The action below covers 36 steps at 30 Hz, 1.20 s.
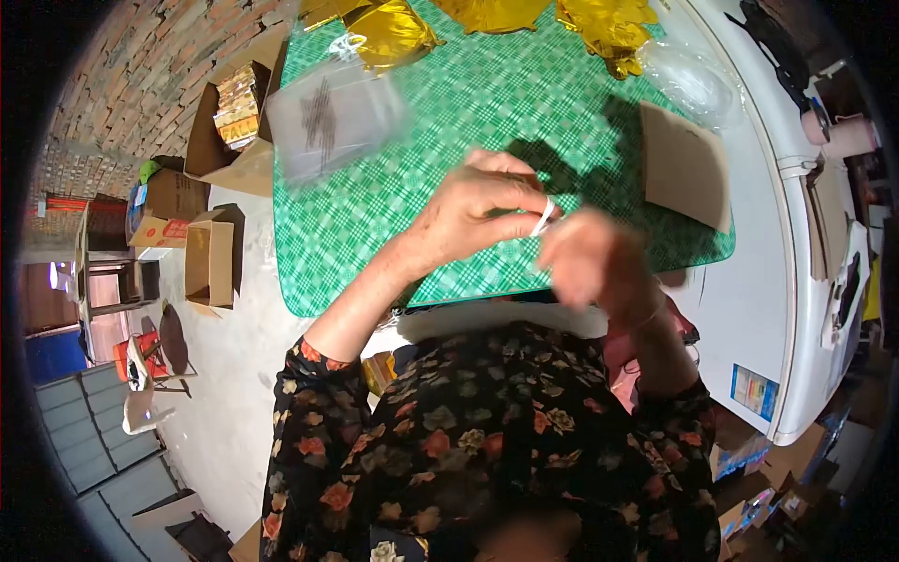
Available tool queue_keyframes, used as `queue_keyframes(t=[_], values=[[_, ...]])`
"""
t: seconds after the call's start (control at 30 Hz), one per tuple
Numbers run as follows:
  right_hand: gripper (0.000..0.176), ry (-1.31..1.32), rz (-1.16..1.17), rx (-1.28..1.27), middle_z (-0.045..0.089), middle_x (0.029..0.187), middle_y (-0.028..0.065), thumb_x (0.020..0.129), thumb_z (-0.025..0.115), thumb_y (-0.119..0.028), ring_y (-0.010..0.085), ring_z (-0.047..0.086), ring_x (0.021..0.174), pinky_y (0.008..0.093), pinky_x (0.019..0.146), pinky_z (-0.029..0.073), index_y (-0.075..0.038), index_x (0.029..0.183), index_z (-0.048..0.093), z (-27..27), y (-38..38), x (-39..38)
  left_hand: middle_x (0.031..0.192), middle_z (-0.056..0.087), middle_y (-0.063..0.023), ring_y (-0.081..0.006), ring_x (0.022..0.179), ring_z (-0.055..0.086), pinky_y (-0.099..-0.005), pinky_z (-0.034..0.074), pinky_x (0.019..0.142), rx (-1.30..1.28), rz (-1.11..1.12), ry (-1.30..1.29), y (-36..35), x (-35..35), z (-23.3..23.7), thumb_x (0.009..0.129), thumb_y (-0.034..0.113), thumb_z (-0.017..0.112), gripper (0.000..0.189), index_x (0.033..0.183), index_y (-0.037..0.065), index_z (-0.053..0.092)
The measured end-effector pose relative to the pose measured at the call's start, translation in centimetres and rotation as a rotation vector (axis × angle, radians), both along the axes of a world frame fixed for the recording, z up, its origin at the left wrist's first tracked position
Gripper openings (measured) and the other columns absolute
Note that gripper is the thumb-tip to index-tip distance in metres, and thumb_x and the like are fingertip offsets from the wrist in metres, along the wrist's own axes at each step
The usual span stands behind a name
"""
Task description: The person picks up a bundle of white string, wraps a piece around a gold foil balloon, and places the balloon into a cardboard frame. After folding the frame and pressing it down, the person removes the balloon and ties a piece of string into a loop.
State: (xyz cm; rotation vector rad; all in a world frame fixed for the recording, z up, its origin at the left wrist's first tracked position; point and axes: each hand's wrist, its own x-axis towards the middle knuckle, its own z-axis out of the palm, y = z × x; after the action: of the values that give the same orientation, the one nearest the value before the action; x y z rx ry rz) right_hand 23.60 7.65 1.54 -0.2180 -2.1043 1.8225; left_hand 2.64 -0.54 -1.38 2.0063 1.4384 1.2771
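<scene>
Over the green checked tablecloth (421, 272), my left hand (482, 206) pinches a small white strip (544, 215) between thumb and fingers. My right hand (595, 259) is close beside the strip on its right, smeared by motion, so its fingers and anything in them cannot be made out. A clear plastic bag (332, 117) with dark print lies on the cloth at the upper left. Gold foil pieces (389, 33) lie along the far edge of the table.
A brown cardboard sheet (685, 167) and a clear plastic wrapper (691, 84) lie on the table's right side. A white appliance (749, 309) stands at the right. Open cardboard boxes (210, 262) are on the left.
</scene>
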Motion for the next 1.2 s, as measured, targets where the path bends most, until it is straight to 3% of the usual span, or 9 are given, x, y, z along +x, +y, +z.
queue_keyframes(t=[0.1,0.27,0.47,0.53,0.6,0.67,0.8,1.0,1.2], values=[[0.017,-0.027,-0.324,0.037,0.056,0.072,0.0016,0.102,0.052,-0.015,0.0104,0.053,0.064,0.0266,0.06,0.044,-0.002,0.102,0.063,-2.3,2.5,-0.2,0.1,0.072,-0.0018,-0.0201,0.102,0.063,-0.034,0.045,0.089,-0.021,-0.022,-0.033,-0.4,0.6,0.9,0.08,0.027,0.082,0.023,0.102,0.019,0.08],[0.006,-0.231,0.098,0.137,0.065,0.095,0.0091,0.096,0.059,-0.009,0.021,0.065,0.074,0.0329,0.068,0.051,-0.005,0.098,0.062,-2.1,-3.3,0.3,0.102,0.072,-0.0038,-0.022,0.103,0.062,-0.0365,0.046,0.092,0.034,0.067,0.023,-0.5,0.1,-0.2,0.079,0.024,0.083,0.024,0.102,0.018,0.08],[0.013,-0.261,-0.335,0.319,0.066,0.09,0.013,0.099,0.05,-0.009,0.0285,0.068,0.079,0.0364,0.07,0.055,-0.004,0.096,0.062,-1.8,2.0,-0.5,0.102,0.072,-0.0034,-0.0229,0.1,0.064,-0.0373,0.048,0.09,0.007,-0.013,0.0,-1.2,0.9,0.5,0.079,0.025,0.083,0.025,0.103,0.018,0.081],[0.01,0.051,-0.164,0.186,0.067,0.09,0.0137,0.099,0.055,-0.01,0.0282,0.069,0.083,0.038,0.07,0.054,-0.003,0.099,0.062,-4.3,-1.2,-1.1,0.099,0.072,-0.0037,-0.0213,0.101,0.064,-0.0369,0.048,0.09,0.043,0.024,-0.017,-0.9,0.6,0.6,0.079,0.026,0.083,0.026,0.104,0.019,0.081],[0.006,-0.301,0.119,0.02,0.067,0.089,0.0128,0.093,0.065,-0.006,0.0265,0.07,0.077,0.0367,0.067,0.053,-0.003,0.098,0.063,-4.1,-3.6,0.2,0.098,0.072,-0.004,-0.0211,0.101,0.064,-0.0365,0.048,0.089,0.055,0.061,-0.034,-0.8,0.6,0.0,0.079,0.026,0.083,0.026,0.104,0.018,0.081],[0.009,0.062,-0.008,0.37,0.055,0.067,-0.0015,0.095,0.057,-0.009,0.0093,0.056,0.063,0.0289,0.058,0.045,-0.003,0.095,0.063,-2.2,-3.3,-0.1,0.098,0.072,-0.004,-0.0215,0.1,0.065,-0.0368,0.047,0.091,0.024,0.063,0.004,-1.2,0.7,-0.5,0.078,0.024,0.083,0.024,0.102,0.016,0.08],[0.015,-0.092,-0.242,0.164,0.061,0.079,0.0071,0.099,0.056,-0.015,0.0162,0.062,0.066,0.0335,0.059,0.049,-0.001,0.098,0.06,-2.1,1.0,0.3,0.098,0.073,-0.0032,-0.021,0.101,0.065,-0.0368,0.045,0.093,-0.01,0.02,-0.013,-1.7,1.3,-0.2,0.078,0.021,0.083,0.024,0.101,0.015,0.08],[0.011,-0.186,0.088,0.05,0.055,0.072,0.0037,0.098,0.055,-0.011,0.0149,0.055,0.065,0.03,0.065,0.046,-0.003,0.092,0.058,-2.2,-4.5,0.6,0.098,0.075,-0.0008,-0.0185,0.102,0.065,-0.0346,0.044,0.092,0.056,0.101,0.032,-1.4,0.9,-0.8,0.082,0.021,0.08,0.022,0.103,0.013,0.08],[0.014,-0.08,-0.283,0.305,0.065,0.082,0.0154,0.098,0.054,-0.012,0.0245,0.067,0.071,0.0372,0.063,0.054,-0.003,0.107,0.061,-3.8,1.5,0.7,0.1,0.072,-0.0038,-0.0224,0.101,0.065,-0.0364,0.047,0.09,0.015,0.024,-0.043,-2.2,2.1,-0.9,0.079,0.02,0.082,0.025,0.104,0.017,0.08]])
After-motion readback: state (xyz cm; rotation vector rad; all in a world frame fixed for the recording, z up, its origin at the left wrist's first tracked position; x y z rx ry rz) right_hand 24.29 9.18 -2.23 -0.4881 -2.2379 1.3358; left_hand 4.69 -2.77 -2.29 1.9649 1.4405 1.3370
